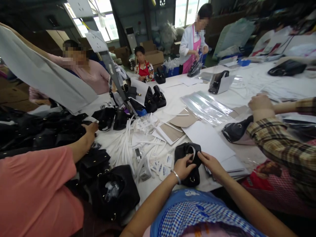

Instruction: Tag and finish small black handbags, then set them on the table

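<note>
- Counter [172, 92]: white, crowded; black pile [49, 136] at left, a co-worker's hand [91, 129] at its edge.
- Strips [123, 149]: loosely heaped to my left; could snag if I drag the bag that way.
- Sheets [207, 140]: loosely stacked beyond, to the right; a careless push could shift or crease them.
- Bag [181, 150]: before me at the counter's near edge; a hard pull could bring it off.
- Left grip [183, 169]: fingers inside the dark loop; tips hidden, closure cannot be told.
- Right grip [211, 164]: pinched closed on the bag's rim; shallow hold, could slip.
- Tags [163, 169]: beside the bag; liable to scatter if brushed.
</note>
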